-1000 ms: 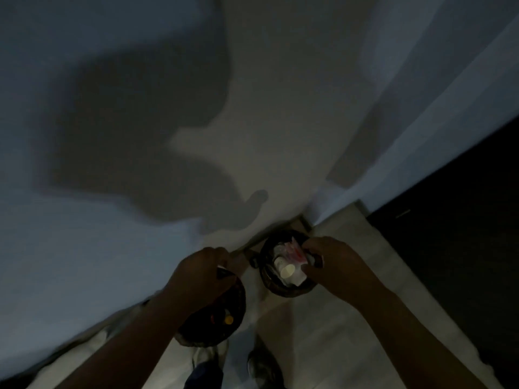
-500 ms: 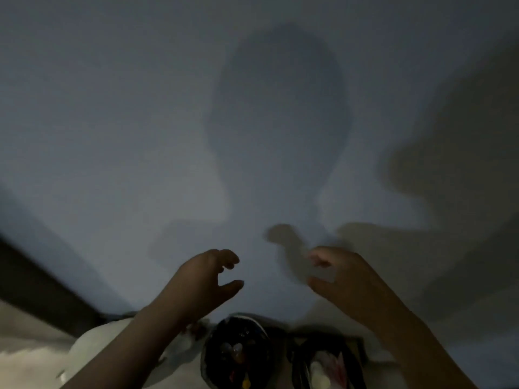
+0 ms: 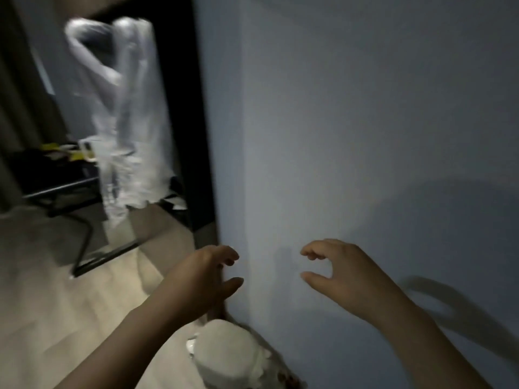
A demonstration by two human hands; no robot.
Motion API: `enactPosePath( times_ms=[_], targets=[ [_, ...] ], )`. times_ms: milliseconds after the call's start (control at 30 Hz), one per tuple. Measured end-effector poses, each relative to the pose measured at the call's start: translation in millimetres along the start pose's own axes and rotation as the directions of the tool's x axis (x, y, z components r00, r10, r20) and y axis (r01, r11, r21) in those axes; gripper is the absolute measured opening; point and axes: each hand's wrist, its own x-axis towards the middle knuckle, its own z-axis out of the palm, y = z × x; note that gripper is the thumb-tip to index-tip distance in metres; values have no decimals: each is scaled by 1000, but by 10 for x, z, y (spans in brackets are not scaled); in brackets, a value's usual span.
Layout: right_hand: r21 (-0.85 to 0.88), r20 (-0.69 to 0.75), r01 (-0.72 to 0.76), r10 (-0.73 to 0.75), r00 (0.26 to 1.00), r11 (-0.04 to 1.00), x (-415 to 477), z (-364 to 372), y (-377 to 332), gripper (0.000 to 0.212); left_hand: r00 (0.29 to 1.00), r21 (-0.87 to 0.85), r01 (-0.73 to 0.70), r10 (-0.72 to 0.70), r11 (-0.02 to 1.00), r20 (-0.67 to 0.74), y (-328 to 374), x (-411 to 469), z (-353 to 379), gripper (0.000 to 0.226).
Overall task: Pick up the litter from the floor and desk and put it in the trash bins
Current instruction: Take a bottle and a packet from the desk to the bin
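Note:
My left hand (image 3: 203, 276) and my right hand (image 3: 339, 269) are both raised in front of a pale wall (image 3: 351, 136), fingers curled apart, nothing in either. No trash bin shows in the head view. Below my left forearm a white stuffed plastic bag (image 3: 230, 357) sits on the floor against the wall. On a dark desk (image 3: 53, 175) at the far left lie several yellow and white scraps (image 3: 71, 153), blurred.
A clear plastic sheet (image 3: 126, 122) hangs in a dark doorway (image 3: 193, 108) left of the wall. A black metal frame (image 3: 84, 242) stands on the light wooden floor (image 3: 56, 304) under the desk. The picture is dim and blurred.
A second ago both hands were down at two black bins on the floor. They have lifted away with nothing in them, and the view has swung left to the doorway; the bins have left the frame.

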Motion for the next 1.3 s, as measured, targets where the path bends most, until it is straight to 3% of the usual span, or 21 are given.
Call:
enactPosePath(
  times_ms=[167, 333, 600, 733, 1000, 1300],
  targets=[
    [11, 20, 233, -233, 972, 972, 488, 258, -1252, 36, 975, 46, 121, -110, 992, -195, -742, -656, -907, 38],
    [50, 12, 376, -377, 926, 925, 679, 587, -2566, 37, 921, 50, 227, -198, 973, -335, -1431, -1483, -1724, 38],
    [108, 43, 545, -552, 833, 831, 840, 1267, -4144, 33, 841, 90, 415, -343, 906, -419, -2356, -2580, -2494, 40],
    [70, 79, 611, -615, 785, 789, 1020, 1552, -4693, 36, 802, 80, 472, -390, 878, -453, -2698, -2895, -2736, 42],
    [162, 122, 682, -700, 704, 714, 1554, 2114, -5478, 36, 713, 9, 562, -479, 827, -513, -3395, -3011, -3041, 43],
    [235, 67, 682, -711, 700, 693, 2802, 2615, -5884, 33, 678, 20, 588, -479, 808, -558, -4503, -2286, -3395, 39]
  ],
)
